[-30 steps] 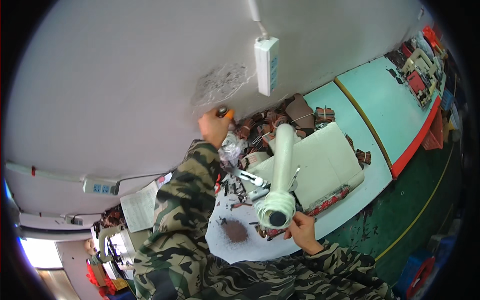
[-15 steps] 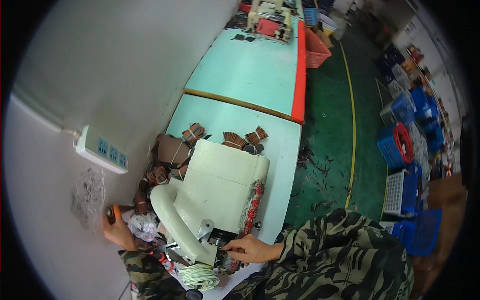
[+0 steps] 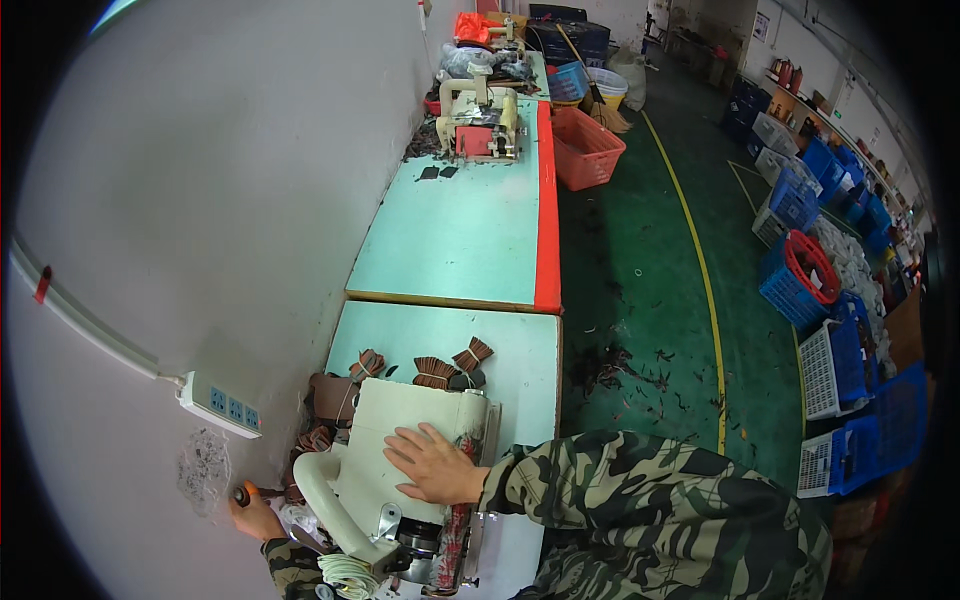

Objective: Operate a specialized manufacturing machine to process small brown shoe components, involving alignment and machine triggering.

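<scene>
A cream-coloured bench machine with a curved arm and a dark wheel stands on the near table. Flat on its top plate rests my right hand, fingers spread, holding nothing. By the wall, left of the machine, my left hand is closed around a tool with an orange-and-black handle; its working end cannot be made out. A coil of pale cord hangs at the machine's near end. Behind the machine lie tied bundles of brown strips and a larger brown bundle.
A white power strip is fixed to the left wall. Another machine stands on the far table. A salmon-coloured basket sits on the green floor beside it. Blue and white crates line the right side.
My right hand has moved from beside the machine's dark wheel up onto its top plate and spread flat. The view has tilted up. My left hand keeps hold of the orange-and-black handled tool.
</scene>
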A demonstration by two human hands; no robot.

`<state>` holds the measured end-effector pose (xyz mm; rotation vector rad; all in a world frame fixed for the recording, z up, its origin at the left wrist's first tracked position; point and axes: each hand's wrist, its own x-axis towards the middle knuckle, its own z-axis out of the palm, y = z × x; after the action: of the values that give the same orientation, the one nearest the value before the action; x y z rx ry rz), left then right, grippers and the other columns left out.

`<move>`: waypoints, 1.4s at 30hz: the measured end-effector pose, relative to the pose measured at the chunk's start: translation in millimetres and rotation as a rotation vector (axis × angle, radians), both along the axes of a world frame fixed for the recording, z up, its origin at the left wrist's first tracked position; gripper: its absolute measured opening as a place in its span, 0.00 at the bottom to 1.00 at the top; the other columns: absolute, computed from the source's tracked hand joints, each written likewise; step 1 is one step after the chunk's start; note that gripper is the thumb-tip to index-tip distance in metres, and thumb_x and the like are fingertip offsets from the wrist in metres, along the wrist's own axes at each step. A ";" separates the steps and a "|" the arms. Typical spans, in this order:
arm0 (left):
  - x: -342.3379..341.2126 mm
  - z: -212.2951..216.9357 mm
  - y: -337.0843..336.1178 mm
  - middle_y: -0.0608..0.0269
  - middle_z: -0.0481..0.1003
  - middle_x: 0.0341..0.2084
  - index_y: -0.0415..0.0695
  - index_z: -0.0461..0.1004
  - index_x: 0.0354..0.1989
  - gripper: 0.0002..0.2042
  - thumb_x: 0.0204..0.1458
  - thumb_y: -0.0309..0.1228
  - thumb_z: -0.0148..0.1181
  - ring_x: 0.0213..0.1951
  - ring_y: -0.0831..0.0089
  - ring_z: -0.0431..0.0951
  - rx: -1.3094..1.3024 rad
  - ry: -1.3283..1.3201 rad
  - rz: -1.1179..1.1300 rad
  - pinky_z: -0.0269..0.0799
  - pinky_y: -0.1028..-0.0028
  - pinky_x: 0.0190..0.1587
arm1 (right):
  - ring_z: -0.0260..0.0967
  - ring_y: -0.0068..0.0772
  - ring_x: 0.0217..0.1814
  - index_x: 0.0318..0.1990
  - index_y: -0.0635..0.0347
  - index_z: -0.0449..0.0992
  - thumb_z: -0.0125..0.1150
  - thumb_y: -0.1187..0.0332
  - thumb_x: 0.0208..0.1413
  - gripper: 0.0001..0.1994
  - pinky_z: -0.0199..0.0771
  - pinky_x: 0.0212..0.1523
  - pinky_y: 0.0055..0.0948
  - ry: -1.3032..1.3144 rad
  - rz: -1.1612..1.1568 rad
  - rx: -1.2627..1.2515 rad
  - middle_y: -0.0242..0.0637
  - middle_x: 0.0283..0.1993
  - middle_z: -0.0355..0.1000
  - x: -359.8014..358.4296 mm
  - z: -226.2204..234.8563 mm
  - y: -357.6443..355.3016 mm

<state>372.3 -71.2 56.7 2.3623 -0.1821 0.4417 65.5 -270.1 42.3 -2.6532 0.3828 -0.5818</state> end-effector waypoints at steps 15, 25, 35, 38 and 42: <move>-66.8 328.3 107.6 0.70 0.67 0.19 0.40 0.73 0.45 0.15 0.60 0.39 0.48 0.21 0.86 0.64 -0.169 -0.522 -0.418 0.53 0.85 0.22 | 0.49 0.44 0.69 0.57 0.62 0.66 0.55 0.51 0.52 0.29 0.43 0.67 0.54 0.035 0.047 0.023 0.42 0.64 0.58 -6.7 -6.1 8.4; -215.4 223.3 426.5 0.49 0.76 0.43 0.32 0.73 0.47 0.23 0.63 0.44 0.43 0.41 0.72 0.76 -0.931 -0.062 -0.235 0.68 0.83 0.30 | 0.72 0.38 0.31 0.44 0.67 0.73 0.63 0.68 0.48 0.16 0.71 0.34 0.32 -0.036 0.356 0.419 0.41 0.33 0.74 -57.3 37.5 81.9; -362.6 2.9 411.6 0.44 0.78 0.34 0.34 0.76 0.38 0.21 0.59 0.44 0.48 0.34 0.68 0.78 -1.225 0.668 -0.152 0.66 0.86 0.23 | 0.52 0.16 0.15 0.41 0.65 0.74 0.56 0.56 0.60 0.17 0.50 0.15 0.21 0.520 0.339 1.829 0.24 0.16 0.57 -27.3 40.8 250.1; -376.0 -29.2 411.2 0.50 0.76 0.31 0.37 0.69 0.37 0.09 0.57 0.32 0.53 0.25 0.70 0.76 -1.244 0.826 -0.072 0.71 0.77 0.24 | 0.49 0.16 0.15 0.31 0.60 0.71 0.56 0.55 0.60 0.16 0.50 0.17 0.23 0.343 -0.016 1.810 0.22 0.15 0.55 -22.7 9.7 241.2; -350.2 -22.8 376.6 0.52 0.76 0.32 0.33 0.69 0.40 0.08 0.53 0.22 0.57 0.27 0.66 0.78 -1.046 0.986 -0.300 0.74 0.73 0.28 | 0.50 0.18 0.16 0.30 0.58 0.70 0.55 0.53 0.60 0.17 0.53 0.21 0.24 0.226 -0.279 1.712 0.22 0.17 0.55 -14.1 6.2 212.6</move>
<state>22.1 305.4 33.9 1.2556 0.1411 -0.6542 51.5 -57.5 48.5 -0.9932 0.8144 0.0839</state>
